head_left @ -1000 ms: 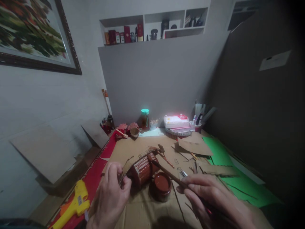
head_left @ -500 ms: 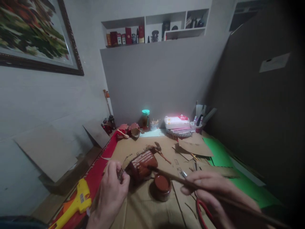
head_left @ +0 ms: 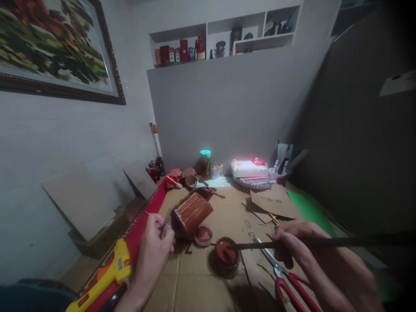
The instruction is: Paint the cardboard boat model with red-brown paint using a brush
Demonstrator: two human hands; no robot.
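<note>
My left hand pinches the edge of a brown-painted cardboard model, which has a ridged, glossy top and is tilted above the cardboard. Between the fingers of my right hand runs a long dark paintbrush. Its tip dips into an open jar of reddish-brown paint. Beside the jar lies its lid, smeared with the same paint. Scissors with red handles rest partly under my right hand.
A yellow glue gun lies at the left edge. Cardboard pieces lie at right near a green sheet. Along the back stand a jar with a turquoise lid, a packet of tissues and a cup of pens.
The brush has moved from the model's side down into the paint jar. My left hand has lifted and tilted the model, so the paint lid now shows.
</note>
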